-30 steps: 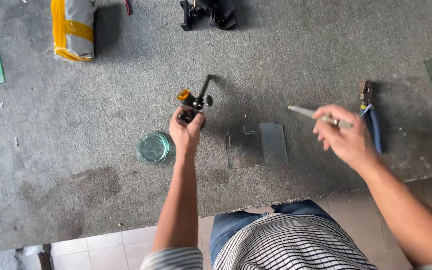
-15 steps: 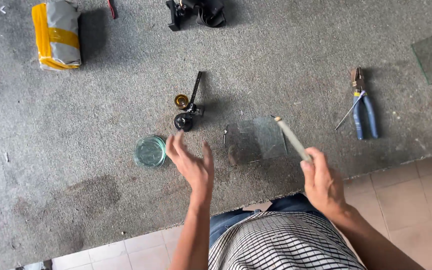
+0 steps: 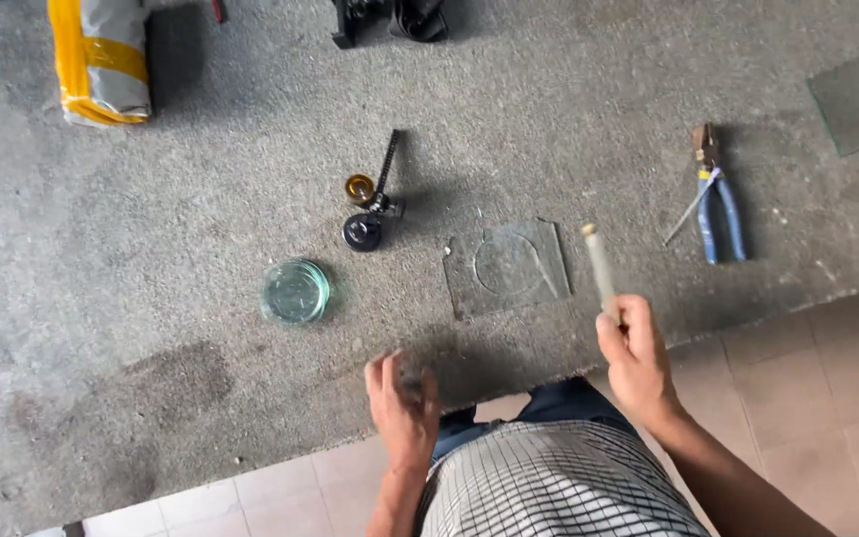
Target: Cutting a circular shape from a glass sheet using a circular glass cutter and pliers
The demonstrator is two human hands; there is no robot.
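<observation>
Head view: grey felt-covered worktop (image 3: pixel 201 328) with a square clear glass pane (image 3: pixel 506 267) lying flat, a circle scored in it, near the front edge. Risk, as I judge it: pane sits close to the edge and unheld, so a knock from the thin pale stick-shaped tool (image 3: pixel 600 267) could slide or crack it off-line; sharp edges near bare fingers.

Right hand (image 3: pixel 636 356) raised just right of the pane, fingers closed round the tool's lower end, tip pointing up and away. Left hand (image 3: pixel 402 398) low at the worktop edge, palm down, fingers curled; holding something small or nothing, cannot tell.

Stack of round clear glass discs (image 3: pixel 295 290) left of the pane, black circle cutter (image 3: pixel 372 199) behind it, blue-handled pliers (image 3: pixel 716 204) far right, all apart.
</observation>
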